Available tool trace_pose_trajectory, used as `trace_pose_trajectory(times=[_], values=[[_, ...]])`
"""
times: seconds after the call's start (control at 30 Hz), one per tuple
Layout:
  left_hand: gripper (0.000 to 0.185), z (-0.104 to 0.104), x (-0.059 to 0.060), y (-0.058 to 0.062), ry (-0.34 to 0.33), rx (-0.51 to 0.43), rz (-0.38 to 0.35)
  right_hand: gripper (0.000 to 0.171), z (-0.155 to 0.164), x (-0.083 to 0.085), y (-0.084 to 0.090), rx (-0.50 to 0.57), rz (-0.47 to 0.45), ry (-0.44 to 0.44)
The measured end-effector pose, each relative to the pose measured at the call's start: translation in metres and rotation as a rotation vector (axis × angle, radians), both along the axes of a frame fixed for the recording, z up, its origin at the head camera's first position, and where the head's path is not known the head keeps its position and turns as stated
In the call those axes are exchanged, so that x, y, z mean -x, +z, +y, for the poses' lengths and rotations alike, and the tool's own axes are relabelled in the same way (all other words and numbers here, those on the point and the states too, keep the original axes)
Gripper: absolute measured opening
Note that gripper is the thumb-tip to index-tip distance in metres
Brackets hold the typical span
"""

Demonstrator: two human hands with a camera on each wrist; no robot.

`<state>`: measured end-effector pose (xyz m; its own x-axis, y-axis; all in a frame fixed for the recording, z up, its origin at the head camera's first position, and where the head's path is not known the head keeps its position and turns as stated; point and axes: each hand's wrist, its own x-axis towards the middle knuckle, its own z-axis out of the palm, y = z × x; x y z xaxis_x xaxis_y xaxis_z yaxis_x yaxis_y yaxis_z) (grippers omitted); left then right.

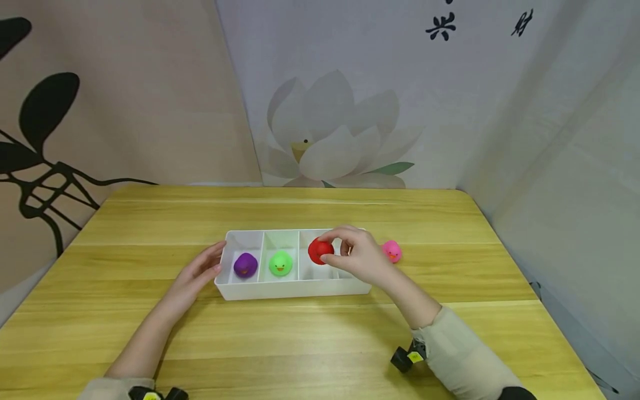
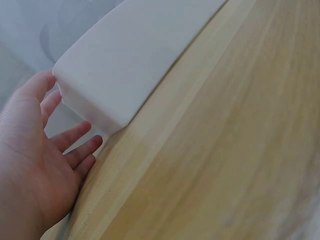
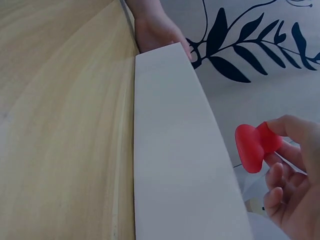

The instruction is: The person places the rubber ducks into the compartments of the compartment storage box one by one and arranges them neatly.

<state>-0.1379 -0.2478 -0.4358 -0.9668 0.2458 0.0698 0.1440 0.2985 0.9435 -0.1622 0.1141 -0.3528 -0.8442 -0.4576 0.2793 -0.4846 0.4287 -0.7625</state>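
Note:
A white divided box [image 1: 296, 289] lies across the middle of the table. Its leftmost compartment has a purple rubber duck [image 1: 245, 265] in it, and the one beside that a green rubber duck [image 1: 281, 263]. My right hand [image 1: 364, 256] pinches a red rubber duck [image 3: 254, 145] between thumb and fingertips, over the third compartment in the head view. Part of the box's right end is hidden behind this hand. My left hand [image 1: 196, 273] touches the box's left end with relaxed fingers, thumb near the front corner.
On the table, just beyond the box's right end, sits a pink rubber duck [image 1: 392, 251], partly covered by my right wrist. The wooden table [image 1: 300, 350] ends at a printed curtain [image 1: 340, 111] along the back; more cloth hangs at its right side.

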Motion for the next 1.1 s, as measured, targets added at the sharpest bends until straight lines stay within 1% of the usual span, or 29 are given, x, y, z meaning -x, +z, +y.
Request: trace_pose_trajectory(times=[0.37, 0.53, 0.73, 1.0, 1.1], values=[[0.048, 0.0, 0.0, -0.002, 0.001, -0.002, 0.002, 0.025, -0.007, 0.02, -0.014, -0.033, -0.114, 0.02], [0.048, 0.0, 0.0, -0.002, 0.001, 0.001, 0.003, 0.024, -0.006, 0.028, -0.021, -0.049, -0.157, 0.003], [0.047, 0.001, 0.0, -0.002, 0.007, 0.002, 0.009, 0.024, -0.006, 0.035, -0.028, -0.085, -0.171, -0.017], [0.047, 0.003, 0.0, -0.001, 0.005, -0.002, 0.013, 0.022, -0.007, 0.039, -0.035, -0.148, -0.203, 0.0], [0.047, 0.003, 0.0, -0.001, 0.003, -0.004, 0.01, 0.021, -0.007, 0.039, -0.036, -0.176, -0.197, 0.004]])
